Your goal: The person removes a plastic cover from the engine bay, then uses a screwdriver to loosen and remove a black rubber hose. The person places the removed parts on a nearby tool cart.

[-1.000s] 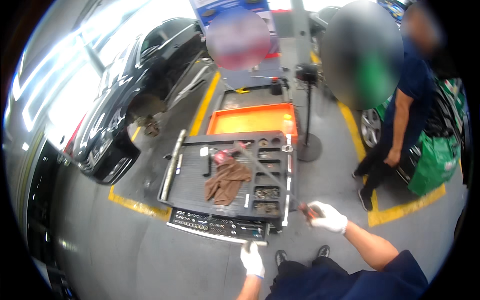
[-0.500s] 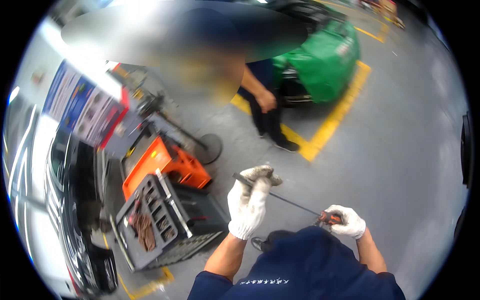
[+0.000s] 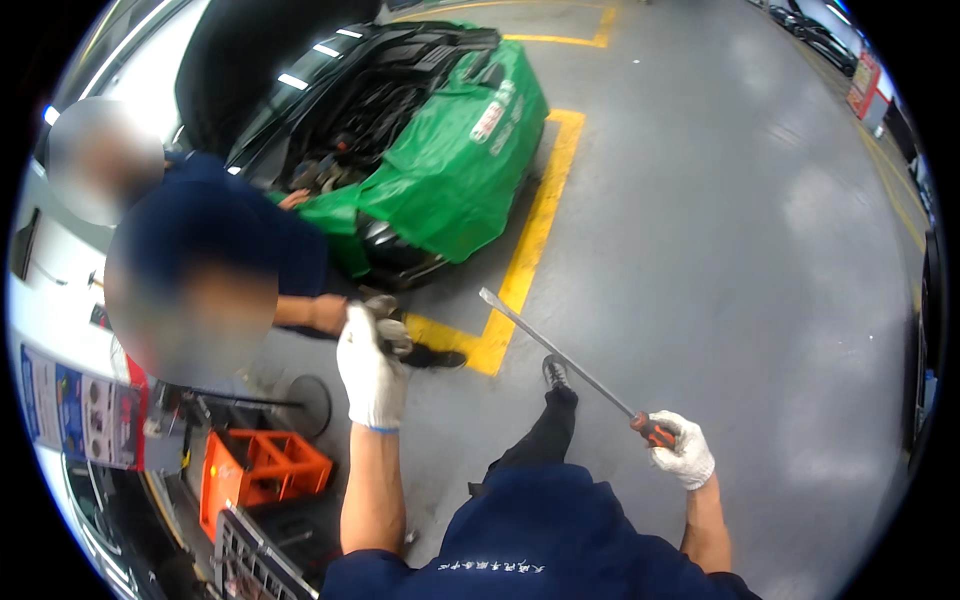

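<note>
In my white-gloved right hand (image 3: 684,450) is a pry bar (image 3: 570,362), gripped by its orange-and-black handle. Its long metal shank slants up and left to a flattened tip, which touches nothing. My left hand (image 3: 370,368), in a white glove with dirty grey fingers, is raised apart from the bar. Its fingers are loosely bent and I see nothing between them. Just beyond it, a co-worker's bare forearm and hand (image 3: 325,313) appear close to my glove; whether they touch I cannot tell.
A car (image 3: 345,120) with its hood up wears a green cover (image 3: 455,160) at its front. Co-workers in dark blue stand beside it. Yellow lines (image 3: 535,245) mark the grey floor. An orange cart (image 3: 265,470) and a grey tool tray (image 3: 255,560) are at lower left.
My left hand has let go of the pry bar and moved left. The bar now points more steeply upward in my right hand. My view has turned, bringing the green-covered car further in.
</note>
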Motion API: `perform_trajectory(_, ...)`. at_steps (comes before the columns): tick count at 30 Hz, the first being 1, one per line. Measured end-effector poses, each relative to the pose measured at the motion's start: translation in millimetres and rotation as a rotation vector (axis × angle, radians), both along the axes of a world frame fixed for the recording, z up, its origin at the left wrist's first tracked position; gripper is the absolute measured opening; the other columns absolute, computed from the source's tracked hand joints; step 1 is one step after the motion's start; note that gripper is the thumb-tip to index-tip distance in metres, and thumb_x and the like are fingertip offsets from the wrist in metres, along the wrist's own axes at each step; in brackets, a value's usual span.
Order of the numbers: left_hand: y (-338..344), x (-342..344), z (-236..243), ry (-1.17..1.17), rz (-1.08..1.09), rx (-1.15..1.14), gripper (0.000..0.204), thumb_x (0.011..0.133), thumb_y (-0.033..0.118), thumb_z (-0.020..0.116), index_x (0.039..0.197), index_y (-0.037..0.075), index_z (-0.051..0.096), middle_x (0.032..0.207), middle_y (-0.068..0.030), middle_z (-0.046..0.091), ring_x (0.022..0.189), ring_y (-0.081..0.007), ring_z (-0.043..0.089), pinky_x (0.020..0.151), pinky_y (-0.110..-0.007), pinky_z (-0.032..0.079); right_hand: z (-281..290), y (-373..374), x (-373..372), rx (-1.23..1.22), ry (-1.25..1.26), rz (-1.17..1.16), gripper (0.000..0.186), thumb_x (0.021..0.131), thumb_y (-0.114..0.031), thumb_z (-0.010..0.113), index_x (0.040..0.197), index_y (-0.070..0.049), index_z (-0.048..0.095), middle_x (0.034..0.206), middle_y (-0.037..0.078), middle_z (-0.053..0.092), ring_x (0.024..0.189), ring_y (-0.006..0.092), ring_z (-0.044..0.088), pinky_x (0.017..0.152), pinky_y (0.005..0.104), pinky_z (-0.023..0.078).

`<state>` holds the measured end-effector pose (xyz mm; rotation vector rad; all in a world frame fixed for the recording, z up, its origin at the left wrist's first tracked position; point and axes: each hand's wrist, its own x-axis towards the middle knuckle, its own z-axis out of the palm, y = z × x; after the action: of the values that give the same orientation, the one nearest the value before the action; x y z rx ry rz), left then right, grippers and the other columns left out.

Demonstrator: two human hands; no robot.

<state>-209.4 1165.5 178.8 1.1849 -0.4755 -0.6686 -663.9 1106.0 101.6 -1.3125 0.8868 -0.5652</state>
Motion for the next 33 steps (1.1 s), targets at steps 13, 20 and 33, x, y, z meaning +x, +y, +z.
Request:
perform_trajectory(13, -400, -53, -3, 0.032, -0.512, 0.116, 0.028, 0.111, 0.023, 0.053, 0.118, -0.003, 0.063, 0.101, -0.0154, 0.075, 0.072, -0.0099, 0.064, 0.064, -0.025, 0.052, 22, -309, 29, -0.174, 0.259, -0.193, 0.047, 0.077, -0.006, 0.080, 0.122, 0.003, 0.069, 0.111, 0.008, 0.072, 0.100, 0.0186, 0.069, 0.093, 0.0322, 0.054)
perform_trajectory(20, -554, 1, -27, 0.000, -0.513, 0.241, 0.036, 0.112, 0.030, 0.053, 0.109, -0.003, 0.067, 0.092, -0.0150, 0.075, 0.070, -0.0131, 0.068, 0.064, -0.027, 0.054, -32, -460, 45, 0.155, -0.249, -0.548, 0.067, 0.071, -0.007, 0.086, 0.131, 0.009, 0.060, 0.110, 0.023, 0.071, 0.070, 0.0249, 0.071, 0.054, 0.0338, 0.059)
perform_trajectory(33, -761, 154, -21, -0.025, 0.015, 0.161, 0.043, 0.112, 0.032, 0.053, 0.100, -0.006, 0.067, 0.070, -0.0101, 0.068, 0.057, -0.0135, 0.058, 0.057, -0.028, 0.048, 84, -942, 259, -0.016, 0.199, 0.726, 0.056, 0.086, -0.013, 0.077, 0.137, 0.004, 0.062, 0.131, 0.020, 0.070, 0.103, 0.0258, 0.072, 0.080, 0.0361, 0.061)
